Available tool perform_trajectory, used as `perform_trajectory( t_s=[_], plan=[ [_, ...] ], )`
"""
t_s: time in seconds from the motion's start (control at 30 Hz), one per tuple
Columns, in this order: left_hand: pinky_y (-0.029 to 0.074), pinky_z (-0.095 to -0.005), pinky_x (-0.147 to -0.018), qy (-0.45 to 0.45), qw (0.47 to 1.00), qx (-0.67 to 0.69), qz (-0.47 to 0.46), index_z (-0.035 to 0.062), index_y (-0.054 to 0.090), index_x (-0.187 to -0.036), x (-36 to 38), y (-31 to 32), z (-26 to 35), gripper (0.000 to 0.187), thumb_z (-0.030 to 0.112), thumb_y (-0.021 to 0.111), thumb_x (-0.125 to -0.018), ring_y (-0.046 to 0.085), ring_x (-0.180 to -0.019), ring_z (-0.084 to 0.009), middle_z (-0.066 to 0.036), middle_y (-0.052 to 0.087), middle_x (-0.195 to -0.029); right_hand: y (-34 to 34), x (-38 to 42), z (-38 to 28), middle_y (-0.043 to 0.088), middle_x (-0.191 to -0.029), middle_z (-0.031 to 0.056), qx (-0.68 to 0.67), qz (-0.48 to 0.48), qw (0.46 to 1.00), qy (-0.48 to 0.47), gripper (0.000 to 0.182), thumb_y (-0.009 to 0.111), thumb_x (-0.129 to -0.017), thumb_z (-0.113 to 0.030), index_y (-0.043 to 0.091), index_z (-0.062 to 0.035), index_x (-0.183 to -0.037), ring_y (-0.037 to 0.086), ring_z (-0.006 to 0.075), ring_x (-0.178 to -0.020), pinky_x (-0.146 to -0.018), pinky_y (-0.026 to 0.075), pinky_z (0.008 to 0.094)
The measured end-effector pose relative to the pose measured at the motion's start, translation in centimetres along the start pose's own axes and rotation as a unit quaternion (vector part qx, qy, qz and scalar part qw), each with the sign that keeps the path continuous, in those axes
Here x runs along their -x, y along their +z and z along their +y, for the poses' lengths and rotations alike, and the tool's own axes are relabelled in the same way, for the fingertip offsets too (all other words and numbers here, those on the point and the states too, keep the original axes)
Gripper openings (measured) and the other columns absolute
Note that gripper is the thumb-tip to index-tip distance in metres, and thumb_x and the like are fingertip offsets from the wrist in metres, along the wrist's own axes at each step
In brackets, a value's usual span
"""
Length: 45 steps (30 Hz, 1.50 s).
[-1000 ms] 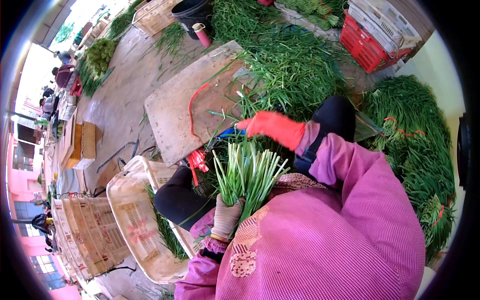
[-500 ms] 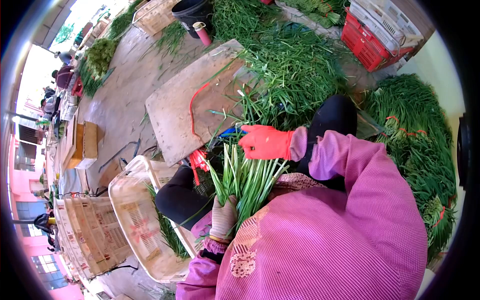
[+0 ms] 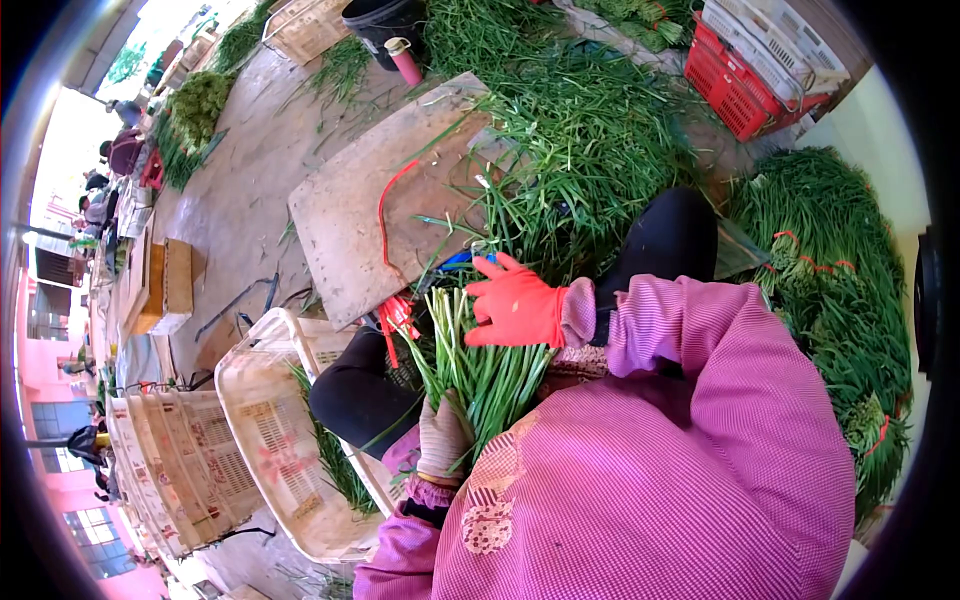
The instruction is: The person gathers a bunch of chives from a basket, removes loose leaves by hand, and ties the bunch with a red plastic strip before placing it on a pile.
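Observation:
My left hand [image 3: 443, 438], in a pale knit glove, is wrapped round the green stalks of a loose bundle [image 3: 490, 385] held before my lap, pale stem ends pointing up. My right hand [image 3: 515, 305], in an orange-red glove, has its fingers spread over the stem ends on the bundle's right side. Red ties [image 3: 397, 318] hang at the lower corner of a worn board [image 3: 370, 225], and one long red strip lies across it. A big heap of loose green stalks [image 3: 600, 140] lies beyond my right hand.
A whitish crate [image 3: 285, 450] with some greens stands at left, beside stacked crates [image 3: 185, 465]. Tied green bundles [image 3: 825, 270] lie at right. Red and white baskets [image 3: 735, 85], a black bucket [image 3: 385, 25] and a pink bottle [image 3: 405, 65] are farther off. People sit at far left.
My right hand has moved slightly down and left, nearer the stem ends, and its fingers have gone from curled to spread. My left hand still holds the bundle.

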<state>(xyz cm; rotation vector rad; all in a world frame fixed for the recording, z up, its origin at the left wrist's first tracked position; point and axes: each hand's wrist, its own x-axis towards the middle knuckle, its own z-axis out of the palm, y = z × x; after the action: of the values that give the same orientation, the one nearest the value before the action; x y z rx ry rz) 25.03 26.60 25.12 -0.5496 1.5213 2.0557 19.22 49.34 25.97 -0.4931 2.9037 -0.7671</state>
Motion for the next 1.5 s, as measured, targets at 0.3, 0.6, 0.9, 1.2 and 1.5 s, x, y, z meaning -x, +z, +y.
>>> perform_trajectory(
  t_s=[0.3,0.6,0.9,1.2,1.5],
  plan=[
    [0.045,-0.0229,-0.067,0.014,0.999,0.039,-0.024,0.0056,0.056,-0.107,-0.2,-0.4,-0.3,0.015,0.012,0.049,-0.096,0.054,-0.075,-0.009,0.001,0.059,-0.088,-4.6,-1.0,0.4,0.06,-0.127,0.0117,-0.042,0.065,0.997,0.025,0.047,0.058,-0.086,-0.054,0.07,-0.0082,-0.083,0.03,0.0393,-0.138,-0.114,0.016,0.056],
    [0.048,-0.0245,-0.072,0.029,0.998,0.03,-0.037,0.0035,0.058,-0.11,0.1,-0.7,-0.4,0.02,0.014,0.049,-0.096,0.059,-0.081,-0.0115,-0.002,0.064,-0.096,-1.0,-3.1,2.3,0.064,-0.104,0.0093,0.006,0.124,0.992,0.009,0.022,0.065,-0.076,-0.031,0.07,-0.0108,-0.082,0.039,0.0401,-0.129,-0.104,0.03,0.0596],
    [0.05,-0.0299,-0.084,0.033,0.996,0.013,-0.084,0.0031,0.055,-0.12,-0.7,-2.1,-1.1,0.03,0.02,0.051,-0.096,0.06,-0.095,-0.0168,-0.006,0.063,-0.109,-6.0,-1.5,5.0,0.062,-0.113,0.0217,-0.128,-0.014,0.986,0.102,0.071,0.065,-0.075,-0.06,0.062,-0.0011,-0.114,0.056,0.037,-0.111,-0.092,0.047,0.043],
    [0.047,-0.0329,-0.094,0.046,0.957,-0.253,-0.137,0.0058,0.021,-0.146,0.3,0.2,-0.4,0.083,-0.008,0.065,-0.077,0.054,-0.112,-0.0211,-0.011,0.051,-0.131,-1.5,-2.9,3.7,0.068,-0.096,0.0154,-0.491,-0.059,0.868,0.051,0.055,0.057,-0.093,-0.041,0.051,0.0018,-0.128,0.068,0.0229,-0.085,-0.074,0.053,0.0347],
    [0.051,-0.027,-0.077,-0.039,0.993,-0.058,-0.093,0.0006,0.054,-0.12,-0.6,-0.5,-0.2,0.03,0.0,0.053,-0.09,0.061,-0.088,-0.0141,-0.004,0.063,-0.105,-4.9,1.1,2.4,0.059,-0.126,0.0107,-0.062,0.159,0.98,-0.101,0.03,0.064,-0.087,-0.037,0.069,-0.0106,-0.1,0.046,0.0351,-0.125,-0.105,0.035,0.0474]
  ],
)
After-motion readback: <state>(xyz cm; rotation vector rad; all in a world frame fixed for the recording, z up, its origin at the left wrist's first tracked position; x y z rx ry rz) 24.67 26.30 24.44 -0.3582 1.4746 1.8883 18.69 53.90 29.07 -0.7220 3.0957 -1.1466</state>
